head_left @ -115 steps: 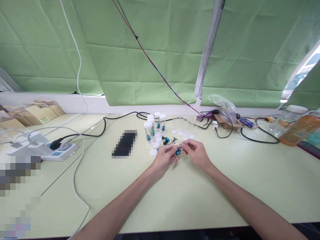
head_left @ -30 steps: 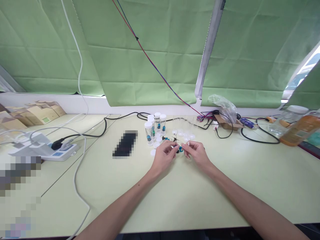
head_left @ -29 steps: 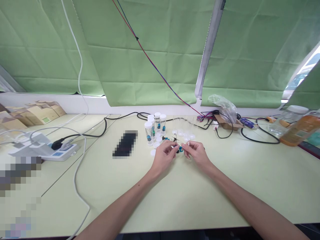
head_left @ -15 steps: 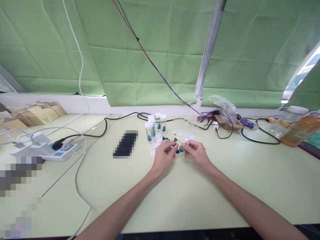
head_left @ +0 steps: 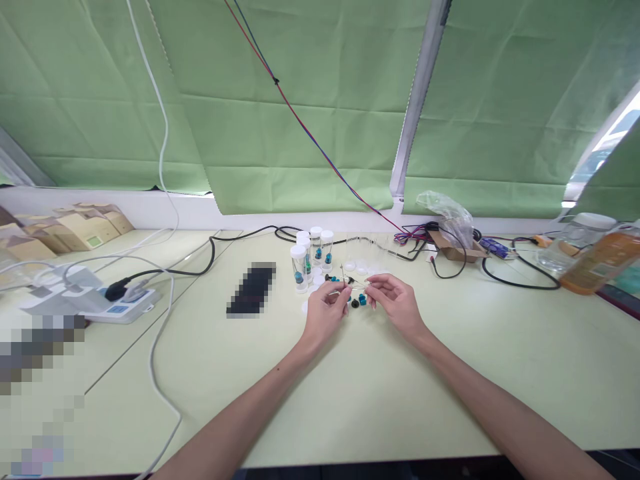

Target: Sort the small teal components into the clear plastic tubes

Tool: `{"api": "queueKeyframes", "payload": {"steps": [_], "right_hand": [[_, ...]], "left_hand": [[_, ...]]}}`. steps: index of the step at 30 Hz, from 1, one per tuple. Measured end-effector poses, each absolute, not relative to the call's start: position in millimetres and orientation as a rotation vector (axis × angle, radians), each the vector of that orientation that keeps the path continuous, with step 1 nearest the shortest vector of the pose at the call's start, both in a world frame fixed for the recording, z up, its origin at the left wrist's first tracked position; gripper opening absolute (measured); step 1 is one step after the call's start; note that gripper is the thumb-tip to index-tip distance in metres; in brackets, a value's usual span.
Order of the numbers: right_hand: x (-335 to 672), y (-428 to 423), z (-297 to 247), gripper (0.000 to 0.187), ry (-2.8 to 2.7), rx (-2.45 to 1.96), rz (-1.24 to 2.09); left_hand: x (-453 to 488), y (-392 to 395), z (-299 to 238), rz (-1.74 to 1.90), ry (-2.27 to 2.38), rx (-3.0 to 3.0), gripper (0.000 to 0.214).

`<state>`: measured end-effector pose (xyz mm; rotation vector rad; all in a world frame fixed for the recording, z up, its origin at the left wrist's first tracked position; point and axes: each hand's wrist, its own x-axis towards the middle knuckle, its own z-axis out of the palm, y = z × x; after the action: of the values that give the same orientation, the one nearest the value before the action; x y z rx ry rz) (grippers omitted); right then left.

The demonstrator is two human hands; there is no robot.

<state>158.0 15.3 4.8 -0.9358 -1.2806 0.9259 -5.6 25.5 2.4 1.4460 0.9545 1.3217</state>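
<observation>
My left hand is closed in a pinch on a thin, wire-like piece that sticks up above its fingertips. Facing it, my right hand also pinches something thin and pale, too small to make out. Fine lines run across the gap between the two hands. Just beyond and between them lie a small teal part, a black round part and other little pieces. To the left of my left hand stand several clear tubes with white caps, with teal or green parts inside.
Clear empty tubes and white caps stand behind my hands. A pixelated dark object lies to the left. Farther left is a power strip with cables. At right are a cardboard box, an orange bottle and a clear jar.
My hands have drawn slightly apart. The thin piece at my left fingertips has shifted left and tilts differently, and the teal and black parts between the hands show more fully.
</observation>
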Motion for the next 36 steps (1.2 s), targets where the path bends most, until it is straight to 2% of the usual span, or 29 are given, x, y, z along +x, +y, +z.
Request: {"api": "queueKeyframes", "payload": {"steps": [12, 24, 36], "right_hand": [[160.6, 16.5, -0.7, 0.026, -1.263, -0.882, 0.974], [163.5, 15.9, 1.0, 0.034, -1.287, -0.974, 1.027], [163.8, 19.5, -3.1, 0.027, -1.132, -0.855, 1.276]], "left_hand": [[-5.8, 25.0, -0.4, 1.33, 0.95, 1.563, 0.026], [-9.0, 26.8, -3.5, 1.357, 0.99, 1.764, 0.023], [-7.9, 25.7, -3.9, 1.394, 0.998, 1.879, 0.022]]}}
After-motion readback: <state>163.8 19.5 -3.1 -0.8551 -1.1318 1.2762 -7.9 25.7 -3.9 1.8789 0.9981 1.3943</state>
